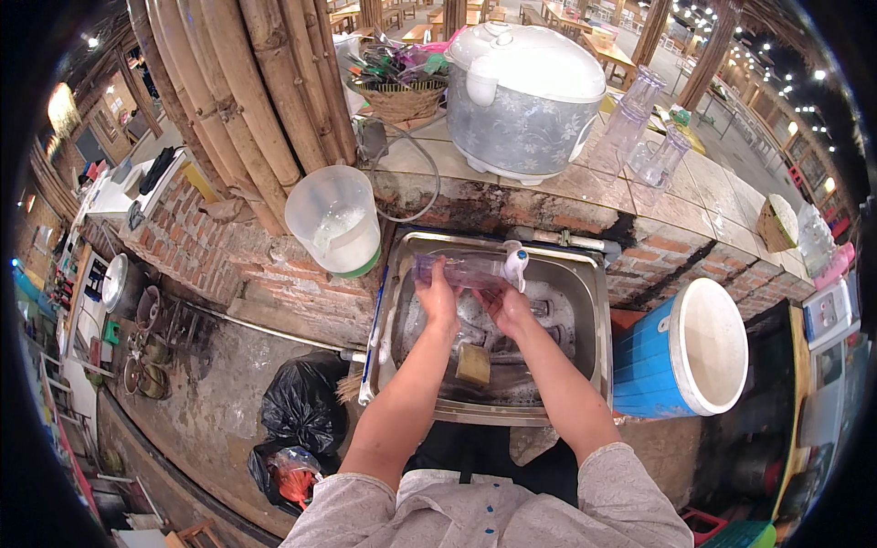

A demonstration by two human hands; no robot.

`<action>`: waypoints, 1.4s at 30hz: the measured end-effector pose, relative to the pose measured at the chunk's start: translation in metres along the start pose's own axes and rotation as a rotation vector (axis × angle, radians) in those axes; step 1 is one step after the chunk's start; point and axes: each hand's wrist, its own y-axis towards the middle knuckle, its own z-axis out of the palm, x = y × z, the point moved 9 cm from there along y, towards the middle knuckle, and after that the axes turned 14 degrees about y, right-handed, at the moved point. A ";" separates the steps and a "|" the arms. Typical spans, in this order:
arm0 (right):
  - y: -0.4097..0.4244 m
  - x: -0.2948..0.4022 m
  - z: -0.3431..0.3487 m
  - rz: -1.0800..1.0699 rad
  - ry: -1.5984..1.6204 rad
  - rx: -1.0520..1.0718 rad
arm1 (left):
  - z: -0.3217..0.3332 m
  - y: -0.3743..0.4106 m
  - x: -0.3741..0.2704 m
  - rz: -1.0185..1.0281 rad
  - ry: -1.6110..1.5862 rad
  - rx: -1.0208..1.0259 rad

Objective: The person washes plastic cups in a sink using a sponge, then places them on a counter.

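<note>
A clear, purple-tinted drinking glass (pixel 469 269) lies sideways between my hands, under the white tap (pixel 515 266) of the stainless-steel sink (pixel 597 329). My left hand (pixel 438 296) grips its left end. My right hand (pixel 503 307) is at its right end, fingers beneath it near the tap. Below them, soapy water holds several more glasses (pixel 553 334), partly hidden by suds and by my arms. A yellowish sponge (pixel 473 364) rests in the basin between my forearms. More purple-tinted glasses (pixel 659 161) stand on the tiled ledge at the upper right, some stacked.
A plastic jug of suds (pixel 336 222) stands left of the sink, beside bamboo poles (pixel 253 89). A rice cooker (pixel 524 109) and a basket of utensils (pixel 401 96) sit on the ledge. A tall blue bin (pixel 651 356) is at the right; black bags (pixel 305 401) lie at the lower left.
</note>
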 end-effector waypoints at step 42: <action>-0.065 0.093 0.045 -0.330 -1.562 0.056 | 0.030 0.025 0.017 0.191 0.179 0.327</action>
